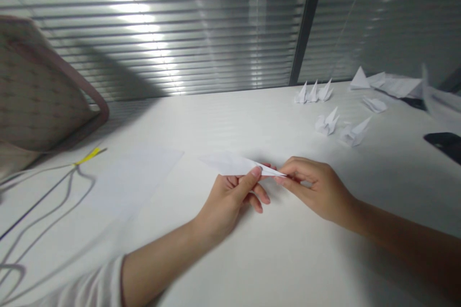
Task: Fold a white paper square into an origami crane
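Observation:
A piece of folded white paper [232,164], long and narrowing to a sharp point at the right, is held above the white table. My left hand [234,196] grips its middle, thumb on top and fingers beneath. At the pointed right end, my right hand [313,187] pinches the tip between thumb and fingers. The paper's wide left part is pale and blurs into the table.
Several folded paper cranes [327,122] stand at the back right, near more folded paper [396,84]. A dark phone-like object [444,144] lies at the right edge. Grey cables with a yellow tie [88,156], a flat white sheet [140,172] and a patterned bag [39,86] are at left.

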Available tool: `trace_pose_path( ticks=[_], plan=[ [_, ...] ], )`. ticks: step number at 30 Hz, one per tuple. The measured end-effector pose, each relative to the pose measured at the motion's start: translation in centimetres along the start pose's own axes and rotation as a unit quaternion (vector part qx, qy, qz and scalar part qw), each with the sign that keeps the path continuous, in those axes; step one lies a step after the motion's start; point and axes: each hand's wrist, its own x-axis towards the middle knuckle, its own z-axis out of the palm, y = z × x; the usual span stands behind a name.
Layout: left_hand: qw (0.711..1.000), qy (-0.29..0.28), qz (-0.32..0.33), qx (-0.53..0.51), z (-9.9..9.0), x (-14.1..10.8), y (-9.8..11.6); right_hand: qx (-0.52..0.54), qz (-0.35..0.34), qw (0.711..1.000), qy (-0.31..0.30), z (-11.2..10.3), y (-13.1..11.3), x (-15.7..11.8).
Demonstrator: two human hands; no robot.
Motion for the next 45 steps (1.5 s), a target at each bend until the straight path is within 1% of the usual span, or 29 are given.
trace_pose_path(
  ticks=[3, 9, 16, 20, 24, 26, 29, 32, 36, 45],
  plan=[
    [1.000, -0.005, 0.003, -0.003, 0.1, -0.1, 0.0, 0.011, -0.001, 1.000, 0.003, 0.0, 0.0, 0.0],
    [1.000, -0.011, 0.007, 0.007, 0.1, -0.2, 0.0, 0.038, 0.011, 0.999, -0.016, -0.2, -0.2, -0.1],
    [0.999, -0.027, 0.012, 0.023, -0.1, -0.2, 0.0, 0.053, -0.003, 0.998, -0.034, -0.4, -0.5, -0.2],
    [0.999, -0.045, 0.007, 0.014, -0.2, -0.3, 0.0, 0.054, 0.003, 0.997, -0.055, -0.7, -0.7, -0.2],
    [0.998, -0.057, 0.009, 0.018, -0.3, -0.3, 0.0, 0.080, 0.005, 0.994, -0.077, -1.0, -0.8, -0.2],
    [0.998, -0.054, 0.014, 0.018, -0.3, -0.2, -0.1, 0.090, 0.012, 0.992, -0.088, -1.1, -0.8, -0.1],
    [0.999, -0.033, 0.030, 0.022, -0.3, -0.2, -0.1, 0.095, 0.027, 0.989, -0.107, -1.0, -0.7, 0.0],
    [0.998, -0.025, 0.046, 0.037, -0.1, -0.3, 0.0, 0.087, 0.043, 0.990, -0.101, -0.8, -0.5, 0.0],
    [0.997, -0.038, 0.053, 0.029, 0.0, -0.3, 0.1, 0.070, 0.043, 0.993, -0.089, -0.7, -0.5, 0.1],
    [0.999, -0.046, 0.020, 0.010, 0.0, -0.2, 0.0, 0.070, 0.036, 0.992, -0.099, -1.0, -0.4, 0.1]
  ],
)
